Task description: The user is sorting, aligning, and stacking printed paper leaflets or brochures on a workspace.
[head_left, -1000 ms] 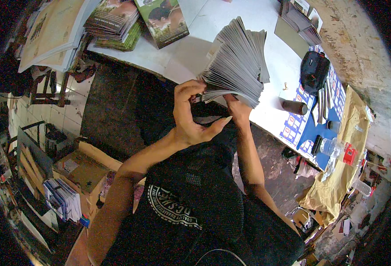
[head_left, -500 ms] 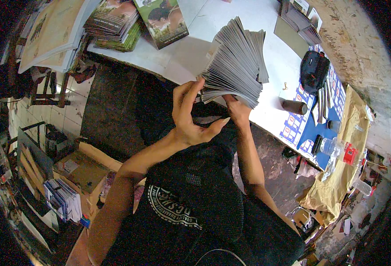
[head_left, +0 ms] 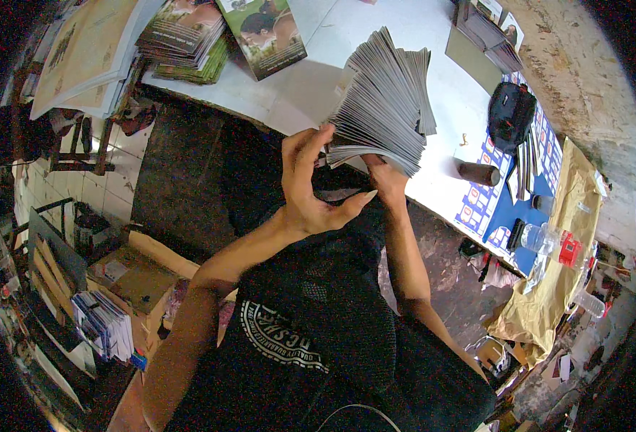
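A thick fanned stack of grey-edged leaflets (head_left: 383, 101) spreads out over the near edge of the white table. My right hand (head_left: 387, 181) grips its lower end, with the fingers partly hidden beneath the sheets. At the fan's lower left edge, the fingertips of my left hand (head_left: 307, 189) touch the sheets. The left thumb points away to the right, well apart from the fingers and with nothing against it. A narrow dark gap parts the lowest sheets from those above, close to the left fingertips.
Printed booklets (head_left: 188, 36) are piled at the table's far left, beside a green-and-brown leaflet (head_left: 264, 36). On the right lie a black pouch (head_left: 512, 115), a dark cylinder (head_left: 479, 173) and a clear bottle (head_left: 540, 239). A cardboard box (head_left: 134, 277) stands lower left.
My left fingertips have shifted very slightly at the fan's edge, and the dark gap between the lowest sheets looks a little wider. My right hand stays in place.
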### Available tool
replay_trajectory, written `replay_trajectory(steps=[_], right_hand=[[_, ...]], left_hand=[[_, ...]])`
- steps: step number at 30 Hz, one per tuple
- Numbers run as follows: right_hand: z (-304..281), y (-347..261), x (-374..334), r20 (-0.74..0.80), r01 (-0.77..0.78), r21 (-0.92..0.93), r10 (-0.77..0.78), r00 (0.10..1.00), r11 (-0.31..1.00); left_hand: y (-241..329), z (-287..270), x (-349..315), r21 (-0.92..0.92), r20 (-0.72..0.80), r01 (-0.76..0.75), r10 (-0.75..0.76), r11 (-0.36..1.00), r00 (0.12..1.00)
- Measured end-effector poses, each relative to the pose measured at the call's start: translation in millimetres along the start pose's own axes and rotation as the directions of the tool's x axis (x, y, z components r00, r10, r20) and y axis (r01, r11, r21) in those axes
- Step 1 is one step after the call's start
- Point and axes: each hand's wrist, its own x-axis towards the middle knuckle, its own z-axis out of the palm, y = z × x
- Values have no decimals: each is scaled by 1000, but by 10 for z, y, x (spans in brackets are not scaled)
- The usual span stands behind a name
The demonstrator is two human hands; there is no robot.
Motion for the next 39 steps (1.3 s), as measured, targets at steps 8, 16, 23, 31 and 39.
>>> replay_trajectory(steps=[8,16,23,31,39], right_hand=[[0,-37,2,14,-5,-25,5,1000,1000],[-25,239,-42,66,-21,47,18,998,999],[24,438,-22,41,184,112,-189,981,977],[9,286,-11,49,195,172,-206,977,966],[-13,-86,19,27,-2,-81,4,1000,997]], left_hand=[[-58,53,-69,-123,-63,23,-31,992,998],[-72,96,-30,-201,-82,2,-19,980,996],[-4,-17,50,38,7,-87,87,995,996],[-34,-18,-2,-12,-45,-69,68,998,997],[-28,-7,46,-70,-58,-57,53,996,997]])
